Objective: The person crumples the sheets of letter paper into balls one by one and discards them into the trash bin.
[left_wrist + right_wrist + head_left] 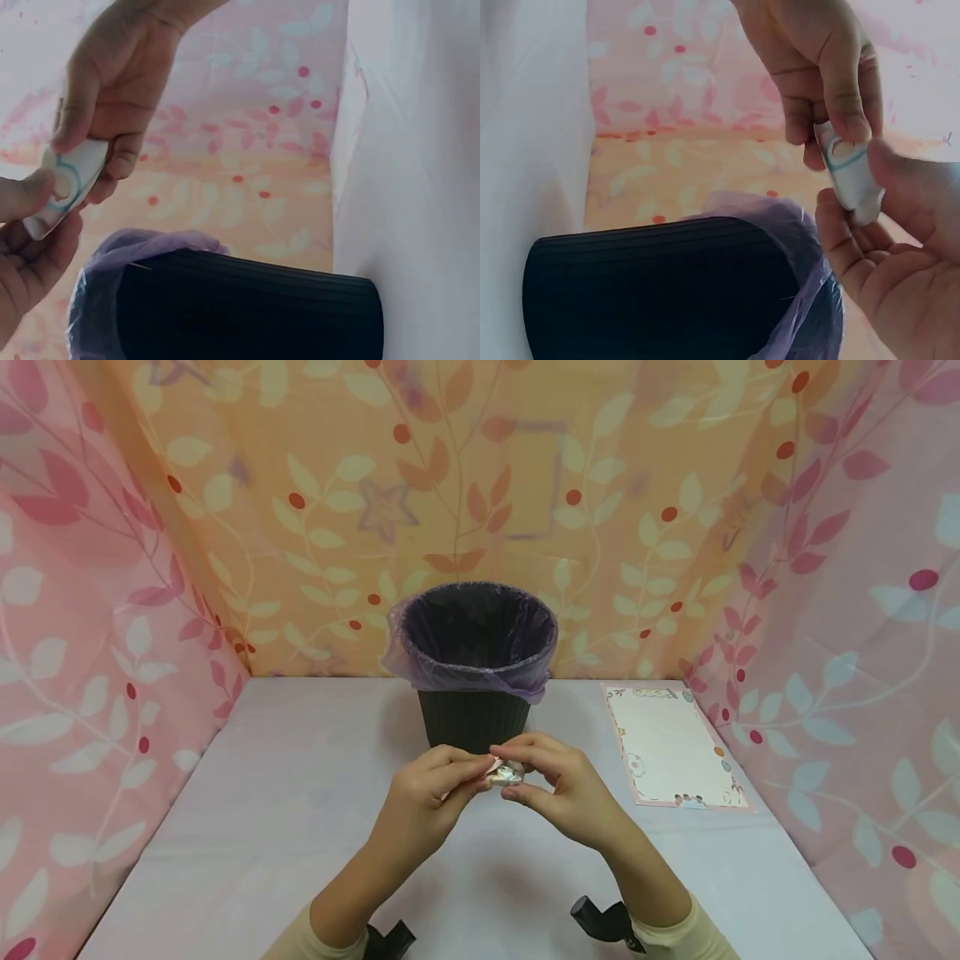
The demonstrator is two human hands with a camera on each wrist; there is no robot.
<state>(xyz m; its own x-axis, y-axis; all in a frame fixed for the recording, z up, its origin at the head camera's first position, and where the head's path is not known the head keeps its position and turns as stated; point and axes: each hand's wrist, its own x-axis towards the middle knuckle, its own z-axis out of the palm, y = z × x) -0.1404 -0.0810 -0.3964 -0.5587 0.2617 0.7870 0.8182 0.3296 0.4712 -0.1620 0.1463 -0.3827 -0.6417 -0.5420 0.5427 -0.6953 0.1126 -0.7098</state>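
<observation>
A small packet [507, 774], white with a shiny silver side, is held between both hands above the table, just in front of the bin. The left hand [430, 787] pinches its left end between thumb and fingers. At the other end, the right hand [564, 783] grips it with thumb and fingertips. Seen in the left wrist view, the packet [81, 174] bears a teal curved line round a pale orange shape. The right wrist view shows the same print on the packet [849, 171], partly covered by the thumbs. Its contents are hidden.
A black ribbed bin [474, 718] stands behind the hands, lined with a translucent purple bag [480, 678]. To the right lies a white sheet with a decorated pink border [671, 747]. Floral curtains [465, 468] enclose the white table [300, 793] at the back and sides.
</observation>
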